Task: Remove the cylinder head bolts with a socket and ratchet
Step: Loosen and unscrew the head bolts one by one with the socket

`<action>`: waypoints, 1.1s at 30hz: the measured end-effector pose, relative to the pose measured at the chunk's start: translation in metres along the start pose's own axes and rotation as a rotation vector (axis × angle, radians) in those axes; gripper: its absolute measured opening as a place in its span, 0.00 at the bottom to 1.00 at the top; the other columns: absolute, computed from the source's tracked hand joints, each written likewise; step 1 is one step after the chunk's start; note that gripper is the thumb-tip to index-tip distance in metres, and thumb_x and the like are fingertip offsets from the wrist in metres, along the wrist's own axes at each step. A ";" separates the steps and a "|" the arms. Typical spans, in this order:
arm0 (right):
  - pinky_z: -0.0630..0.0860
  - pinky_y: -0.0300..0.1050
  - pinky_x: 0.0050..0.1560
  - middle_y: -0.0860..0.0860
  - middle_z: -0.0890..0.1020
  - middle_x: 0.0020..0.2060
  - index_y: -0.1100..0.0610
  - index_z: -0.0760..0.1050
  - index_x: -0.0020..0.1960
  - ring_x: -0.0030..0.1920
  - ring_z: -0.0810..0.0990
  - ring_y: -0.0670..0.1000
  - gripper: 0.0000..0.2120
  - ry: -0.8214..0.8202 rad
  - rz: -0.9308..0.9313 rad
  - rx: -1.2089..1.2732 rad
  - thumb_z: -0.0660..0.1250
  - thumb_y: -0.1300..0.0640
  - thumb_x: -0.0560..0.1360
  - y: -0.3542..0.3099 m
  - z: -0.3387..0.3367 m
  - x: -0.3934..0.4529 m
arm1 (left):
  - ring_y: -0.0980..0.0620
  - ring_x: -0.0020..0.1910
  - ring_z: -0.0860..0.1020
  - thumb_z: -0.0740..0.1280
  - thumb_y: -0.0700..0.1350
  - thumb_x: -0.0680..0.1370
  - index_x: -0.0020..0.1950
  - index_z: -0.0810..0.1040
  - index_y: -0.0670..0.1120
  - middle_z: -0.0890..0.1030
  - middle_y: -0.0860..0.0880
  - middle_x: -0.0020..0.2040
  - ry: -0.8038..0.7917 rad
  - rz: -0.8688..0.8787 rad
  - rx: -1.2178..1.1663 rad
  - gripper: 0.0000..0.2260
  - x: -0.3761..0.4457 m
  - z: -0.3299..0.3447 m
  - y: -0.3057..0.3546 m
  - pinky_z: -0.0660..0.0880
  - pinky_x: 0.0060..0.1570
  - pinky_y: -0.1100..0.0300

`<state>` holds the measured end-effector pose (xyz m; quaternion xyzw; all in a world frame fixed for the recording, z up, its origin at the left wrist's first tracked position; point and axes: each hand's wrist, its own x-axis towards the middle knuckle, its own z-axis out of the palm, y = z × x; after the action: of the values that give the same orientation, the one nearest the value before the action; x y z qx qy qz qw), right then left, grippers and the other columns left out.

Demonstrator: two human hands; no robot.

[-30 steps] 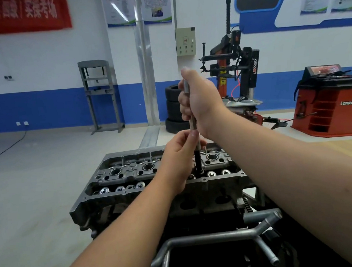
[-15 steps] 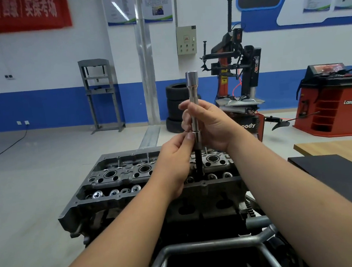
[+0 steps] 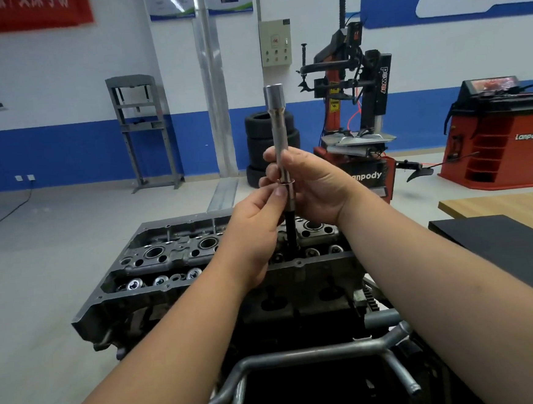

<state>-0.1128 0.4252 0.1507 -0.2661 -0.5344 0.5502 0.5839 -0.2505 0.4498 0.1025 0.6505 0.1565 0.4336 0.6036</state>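
A grey cylinder head (image 3: pixel 180 256) sits on the engine in front of me. Above its middle, a long silver socket extension (image 3: pixel 277 121) stands upright with a black bolt shank (image 3: pixel 291 231) hanging from its lower end down to the head. My right hand (image 3: pixel 315 185) grips the silver tool around its lower half. My left hand (image 3: pixel 257 218) pinches the tool's lower collar between thumb and fingers, where the black shank begins. No ratchet handle is in view.
Bent metal coolant pipes (image 3: pixel 303 358) cross below the head. A black mat on a wooden table (image 3: pixel 498 209) lies to the right. Farther back stand stacked tyres (image 3: pixel 259 132), a tyre changer (image 3: pixel 356 99), a red wheel balancer (image 3: pixel 496 139) and a grey press frame (image 3: pixel 141 132).
My right hand slid down from the top of the tool to its lower half, baring the socket end. The tool and black shank have risen from the head. The view has tilted down.
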 end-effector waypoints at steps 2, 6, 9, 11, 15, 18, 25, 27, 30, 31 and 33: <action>0.72 0.47 0.54 0.49 0.81 0.39 0.52 0.82 0.43 0.49 0.81 0.51 0.16 -0.021 -0.010 -0.030 0.83 0.48 0.61 0.002 -0.002 0.001 | 0.51 0.60 0.82 0.64 0.50 0.83 0.51 0.86 0.54 0.87 0.51 0.52 0.037 0.015 0.001 0.10 0.001 -0.001 -0.002 0.75 0.67 0.50; 0.75 0.53 0.62 0.50 0.83 0.43 0.53 0.84 0.44 0.54 0.81 0.53 0.16 -0.042 0.013 0.005 0.83 0.48 0.62 0.004 -0.006 0.001 | 0.54 0.54 0.83 0.68 0.50 0.82 0.53 0.83 0.53 0.87 0.52 0.50 0.077 -0.001 0.014 0.05 0.001 -0.003 -0.002 0.76 0.60 0.53; 0.71 0.51 0.64 0.50 0.84 0.45 0.54 0.85 0.44 0.54 0.80 0.52 0.19 -0.022 0.065 0.018 0.84 0.46 0.59 0.005 -0.005 0.000 | 0.57 0.56 0.83 0.63 0.51 0.85 0.54 0.84 0.53 0.87 0.54 0.52 0.023 -0.033 0.021 0.10 0.000 -0.003 0.001 0.74 0.61 0.55; 0.62 0.49 0.67 0.49 0.83 0.44 0.54 0.85 0.44 0.54 0.76 0.52 0.20 -0.006 0.088 0.030 0.85 0.45 0.57 0.005 -0.004 -0.001 | 0.59 0.55 0.83 0.60 0.49 0.86 0.56 0.83 0.52 0.87 0.54 0.52 0.001 -0.044 0.008 0.11 -0.001 -0.003 0.003 0.74 0.59 0.59; 0.52 0.54 0.74 0.50 0.83 0.45 0.54 0.85 0.48 0.56 0.76 0.53 0.21 -0.050 0.083 0.064 0.85 0.48 0.58 0.004 -0.004 -0.002 | 0.58 0.52 0.84 0.65 0.46 0.84 0.54 0.82 0.50 0.87 0.54 0.47 0.035 -0.031 -0.005 0.06 -0.003 -0.002 0.004 0.76 0.59 0.58; 0.68 0.55 0.68 0.51 0.82 0.45 0.53 0.83 0.45 0.56 0.79 0.55 0.18 -0.073 0.042 0.032 0.85 0.52 0.59 0.005 -0.003 -0.001 | 0.57 0.53 0.84 0.68 0.46 0.82 0.56 0.81 0.49 0.86 0.54 0.47 0.056 -0.022 0.007 0.05 -0.003 -0.002 0.005 0.77 0.63 0.55; 0.62 0.44 0.59 0.49 0.82 0.44 0.55 0.85 0.46 0.49 0.68 0.50 0.18 -0.028 0.113 0.010 0.83 0.47 0.61 0.004 -0.004 -0.003 | 0.52 0.61 0.81 0.61 0.51 0.86 0.56 0.83 0.53 0.87 0.53 0.52 0.011 -0.098 -0.008 0.11 -0.003 -0.002 0.007 0.69 0.73 0.43; 0.63 0.42 0.56 0.49 0.81 0.45 0.55 0.85 0.47 0.49 0.64 0.51 0.19 -0.032 0.120 0.032 0.83 0.47 0.61 0.003 -0.003 -0.003 | 0.51 0.59 0.82 0.62 0.51 0.85 0.56 0.83 0.52 0.87 0.54 0.49 0.016 -0.088 0.004 0.10 -0.003 -0.002 0.007 0.69 0.73 0.41; 0.73 0.33 0.39 0.50 0.80 0.44 0.54 0.83 0.48 0.48 0.73 0.50 0.19 -0.072 0.101 0.051 0.84 0.50 0.61 0.003 -0.003 -0.002 | 0.51 0.57 0.82 0.66 0.56 0.80 0.55 0.82 0.52 0.87 0.54 0.46 0.015 -0.056 0.031 0.11 -0.003 -0.002 0.006 0.71 0.71 0.40; 0.75 0.35 0.36 0.50 0.80 0.44 0.54 0.82 0.46 0.47 0.77 0.50 0.18 -0.077 0.092 0.043 0.84 0.51 0.61 0.004 -0.003 -0.002 | 0.51 0.57 0.82 0.67 0.58 0.77 0.56 0.83 0.52 0.87 0.54 0.46 0.010 -0.056 0.036 0.14 -0.003 -0.002 0.006 0.71 0.71 0.40; 0.77 0.40 0.41 0.50 0.80 0.43 0.54 0.80 0.44 0.46 0.78 0.50 0.17 -0.061 0.081 0.010 0.84 0.51 0.61 0.004 -0.005 -0.001 | 0.49 0.61 0.81 0.67 0.61 0.74 0.57 0.83 0.54 0.87 0.55 0.49 0.004 -0.068 0.034 0.17 -0.003 -0.002 0.006 0.70 0.72 0.39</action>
<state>-0.1096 0.4270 0.1450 -0.2675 -0.5381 0.5839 0.5459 -0.2558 0.4477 0.1072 0.6543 0.1870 0.4114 0.6064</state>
